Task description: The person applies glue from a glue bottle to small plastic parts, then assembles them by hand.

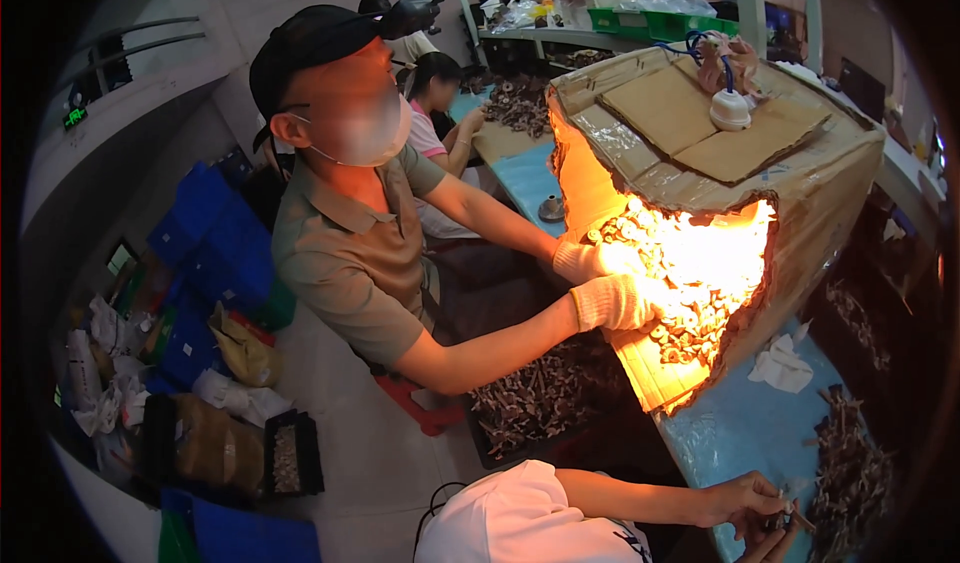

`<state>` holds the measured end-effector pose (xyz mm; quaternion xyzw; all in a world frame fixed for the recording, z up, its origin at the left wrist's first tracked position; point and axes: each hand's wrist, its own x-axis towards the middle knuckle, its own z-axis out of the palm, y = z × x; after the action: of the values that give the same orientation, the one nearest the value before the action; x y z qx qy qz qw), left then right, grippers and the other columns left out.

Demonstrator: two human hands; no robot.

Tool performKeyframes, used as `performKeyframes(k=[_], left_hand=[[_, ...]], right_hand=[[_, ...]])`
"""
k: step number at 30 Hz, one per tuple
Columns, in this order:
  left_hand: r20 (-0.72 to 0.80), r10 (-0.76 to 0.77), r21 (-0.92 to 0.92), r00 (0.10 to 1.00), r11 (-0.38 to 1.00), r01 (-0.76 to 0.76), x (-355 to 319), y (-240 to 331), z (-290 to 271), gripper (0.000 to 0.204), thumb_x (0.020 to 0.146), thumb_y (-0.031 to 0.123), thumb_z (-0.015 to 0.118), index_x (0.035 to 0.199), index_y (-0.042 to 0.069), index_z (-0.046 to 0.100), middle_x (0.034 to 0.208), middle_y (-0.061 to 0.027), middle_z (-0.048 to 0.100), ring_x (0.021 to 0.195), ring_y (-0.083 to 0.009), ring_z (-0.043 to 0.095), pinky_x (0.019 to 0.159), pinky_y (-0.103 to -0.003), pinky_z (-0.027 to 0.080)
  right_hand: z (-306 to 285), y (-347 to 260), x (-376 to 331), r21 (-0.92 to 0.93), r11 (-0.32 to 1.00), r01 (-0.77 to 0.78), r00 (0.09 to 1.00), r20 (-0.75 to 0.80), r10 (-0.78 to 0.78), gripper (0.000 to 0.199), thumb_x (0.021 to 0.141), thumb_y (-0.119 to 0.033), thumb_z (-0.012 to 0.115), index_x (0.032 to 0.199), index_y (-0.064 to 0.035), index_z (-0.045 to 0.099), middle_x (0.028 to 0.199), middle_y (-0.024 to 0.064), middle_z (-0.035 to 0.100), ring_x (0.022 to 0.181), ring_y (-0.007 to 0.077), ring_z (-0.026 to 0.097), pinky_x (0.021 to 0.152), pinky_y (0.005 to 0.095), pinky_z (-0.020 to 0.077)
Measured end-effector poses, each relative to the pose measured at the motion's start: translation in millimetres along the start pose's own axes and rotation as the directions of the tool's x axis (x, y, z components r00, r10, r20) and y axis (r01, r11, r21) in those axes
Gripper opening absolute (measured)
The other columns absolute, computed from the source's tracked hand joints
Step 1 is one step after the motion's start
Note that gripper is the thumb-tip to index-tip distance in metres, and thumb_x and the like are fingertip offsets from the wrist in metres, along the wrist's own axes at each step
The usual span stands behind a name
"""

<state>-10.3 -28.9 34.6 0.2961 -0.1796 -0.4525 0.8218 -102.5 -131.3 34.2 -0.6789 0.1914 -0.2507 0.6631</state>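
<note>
At the lower right, my left hand [742, 499] is closed, its fingertips pinching a small brown and pale piece that looks like a dried mushroom [798, 519]. Below it, partly cut off by the lower edge, the fingers of my right hand [770, 546] close on the same piece. Something dark shows between the fingers, too small to make out. Just right of my hands lies a heap of long brown dried mushrooms [852, 468] on the blue table covering [735, 433]. My left arm comes out of a white sleeve [515, 513].
A co-worker in a cap [318, 48] has gloved hands [612, 298] in a brightly lit cardboard box [820, 178] with dried round pieces [680, 323]. A dark crate [545, 403] of brown pieces stands below. Crumpled white tissue [782, 365] lies near the box; another person [440, 113] sits beyond.
</note>
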Motion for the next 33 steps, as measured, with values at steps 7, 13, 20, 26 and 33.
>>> performKeyframes(k=[7,13,20,26,33], left_hand=[[0.011,-0.006,0.03,1.0,1.0,0.005,-3,-3,7,0.031,0.087,0.034,0.057,0.089,0.003,0.063,0.071,-0.0017,0.063,0.052,-0.0081,0.059,0.037,-0.017,0.043],[0.027,-0.036,-0.002,0.999,0.999,0.036,0,-7,4,0.032,0.088,0.033,0.056,0.091,0.002,0.063,0.072,-0.0043,0.063,0.052,-0.0099,0.06,0.037,-0.018,0.044],[0.1,-0.122,-0.112,0.988,0.985,0.133,2,-4,-7,0.038,0.087,0.034,0.055,0.104,0.0,0.057,0.087,-0.0095,0.064,0.065,-0.0156,0.064,0.041,-0.022,0.048],[0.12,-0.113,-0.227,0.986,0.964,0.138,-9,29,-18,0.047,0.087,0.034,0.055,0.114,-0.005,0.052,0.102,-0.0163,0.061,0.076,-0.0207,0.064,0.047,-0.026,0.049],[0.274,-0.15,-0.295,0.95,0.927,0.231,5,27,-21,0.051,0.087,0.033,0.056,0.115,-0.009,0.051,0.109,-0.0239,0.056,0.078,-0.027,0.059,0.047,-0.029,0.047]], right_hand=[[-6,3,-6,-0.02,0.999,0.045,0.999,-0.017,-0.046,0.04,0.095,-0.016,0.042,0.128,0.0057,0.037,0.116,0.0234,0.052,0.099,0.0273,0.056,0.086,0.0355,0.0476],[-5,-5,-10,-0.027,0.997,0.079,0.996,-0.031,-0.08,0.039,0.095,-0.017,0.043,0.127,0.0049,0.039,0.116,0.0211,0.051,0.101,0.026,0.055,0.085,0.035,0.0473],[3,-15,-19,-0.004,0.999,0.041,0.998,-0.056,-0.041,0.043,0.094,-0.022,0.045,0.129,0.0035,0.037,0.124,0.0199,0.045,0.105,0.0267,0.052,0.086,0.0344,0.0466],[19,-16,-8,0.042,0.993,0.111,0.991,0.064,-0.114,0.041,0.095,-0.021,0.043,0.126,0.0046,0.042,0.106,0.0081,0.055,0.09,0.0135,0.055,0.075,0.0221,0.0434],[8,-33,6,0.047,0.982,0.182,0.972,0.14,-0.187,0.036,0.094,-0.019,0.046,0.117,0.0087,0.049,0.081,0.0069,0.058,0.065,0.0099,0.058,0.06,0.0215,0.045]])
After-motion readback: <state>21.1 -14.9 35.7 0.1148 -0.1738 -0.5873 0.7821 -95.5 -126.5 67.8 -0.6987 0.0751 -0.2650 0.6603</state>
